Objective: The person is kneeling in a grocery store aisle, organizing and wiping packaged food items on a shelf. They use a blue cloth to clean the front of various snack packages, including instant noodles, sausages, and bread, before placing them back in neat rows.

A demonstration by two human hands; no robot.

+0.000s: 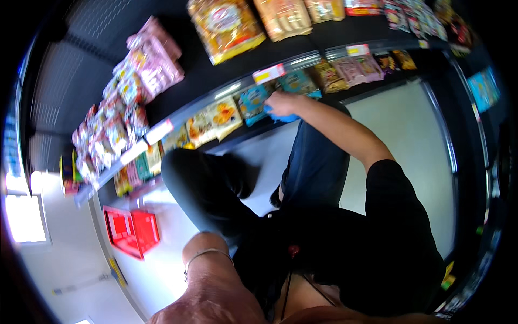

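My right hand [280, 103] reaches to the lower shelf with its fingers closed on a bright blue packet [286, 118], mostly hidden under the hand and blurred. To its left lies another blue snack packet [253, 102], and a teal packet [298, 82] sits just behind. Further left is a cream-coloured packet [214, 121] with food pictures. My left hand [206, 301] is raised close to the camera, below a wrist with a thin bracelet [208, 252]. Its fingers fall outside the picture, so what they do is hidden.
Above my right hand runs the upper shelf's edge with price tags [269, 73]. Large yellow bags [226, 28] and piled small packets [115, 121] stand on that shelf. My bent knees [186, 174] are close to the lower shelf. A red plastic basket [133, 233] is on the floor at left.
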